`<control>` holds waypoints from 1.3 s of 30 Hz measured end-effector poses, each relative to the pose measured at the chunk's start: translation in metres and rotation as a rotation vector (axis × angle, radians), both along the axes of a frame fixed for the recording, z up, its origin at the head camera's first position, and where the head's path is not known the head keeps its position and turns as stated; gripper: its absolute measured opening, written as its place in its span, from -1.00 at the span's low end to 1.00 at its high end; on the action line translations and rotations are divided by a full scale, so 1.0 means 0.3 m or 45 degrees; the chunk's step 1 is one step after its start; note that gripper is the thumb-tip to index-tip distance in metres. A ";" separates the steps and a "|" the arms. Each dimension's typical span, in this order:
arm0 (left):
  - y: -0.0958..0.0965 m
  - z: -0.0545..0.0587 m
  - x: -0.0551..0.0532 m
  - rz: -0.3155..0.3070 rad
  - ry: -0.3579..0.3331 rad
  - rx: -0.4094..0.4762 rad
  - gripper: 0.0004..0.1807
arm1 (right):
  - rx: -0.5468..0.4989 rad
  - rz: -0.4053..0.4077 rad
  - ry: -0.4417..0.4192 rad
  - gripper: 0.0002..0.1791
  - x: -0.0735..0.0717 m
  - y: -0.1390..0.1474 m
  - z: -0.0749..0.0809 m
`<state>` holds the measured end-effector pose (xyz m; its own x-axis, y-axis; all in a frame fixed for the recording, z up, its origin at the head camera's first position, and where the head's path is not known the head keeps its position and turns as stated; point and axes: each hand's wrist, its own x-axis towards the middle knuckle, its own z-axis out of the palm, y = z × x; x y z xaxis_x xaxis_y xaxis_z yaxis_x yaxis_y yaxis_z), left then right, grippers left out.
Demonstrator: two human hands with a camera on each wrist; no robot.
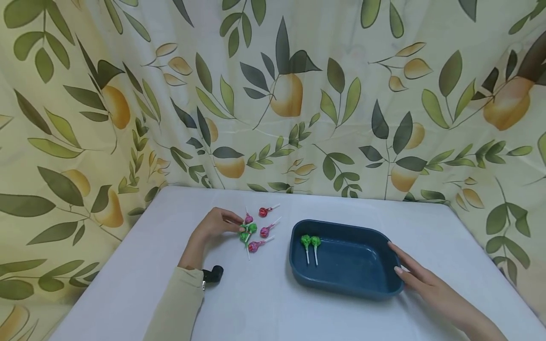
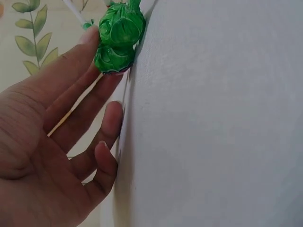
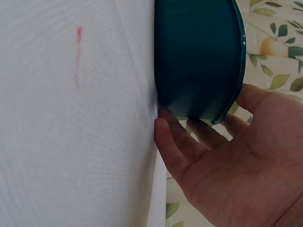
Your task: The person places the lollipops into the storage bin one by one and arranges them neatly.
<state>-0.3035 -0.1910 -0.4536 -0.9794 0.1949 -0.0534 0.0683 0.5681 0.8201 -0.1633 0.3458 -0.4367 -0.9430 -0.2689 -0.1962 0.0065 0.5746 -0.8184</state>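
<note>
At the left of the table, my left hand (image 1: 213, 225) has its fingertips among a small cluster of wrapped lollipops. In the left wrist view its thumb and fingers pinch a green lollipop (image 2: 122, 30). Beside it lie a purple-pink lollipop (image 1: 249, 219), two more pink lollipops (image 1: 264, 232) and a red lollipop (image 1: 263, 211). A dark blue rectangular tray (image 1: 350, 265) stands to the right, with two green lollipops (image 1: 315, 241) side by side at its left end, sticks toward me. My right hand (image 1: 431, 289) holds the tray's right end, fingers against the outer wall.
A white cloth covers the table (image 1: 264, 303). Behind and to the left hangs a curtain (image 1: 350, 142) with leaf and fruit print. A black device (image 1: 215, 273) is strapped at the left wrist. A red mark (image 3: 79, 52) shows on the cloth.
</note>
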 end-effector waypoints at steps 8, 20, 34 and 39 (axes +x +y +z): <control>0.010 -0.002 0.009 0.051 0.001 -0.080 -0.83 | -0.021 -0.001 0.001 -0.26 0.000 -0.006 0.000; 0.018 0.016 0.013 0.018 -0.065 -0.070 -0.83 | -0.009 0.004 0.026 -0.29 0.006 -0.003 -0.003; -0.012 0.015 0.007 -0.129 -0.086 -0.052 -0.78 | -0.012 0.010 0.044 -0.28 0.010 0.001 -0.006; -0.005 0.010 0.004 -0.120 -0.065 -0.060 -0.81 | -0.008 0.007 0.045 -0.28 0.010 0.001 -0.009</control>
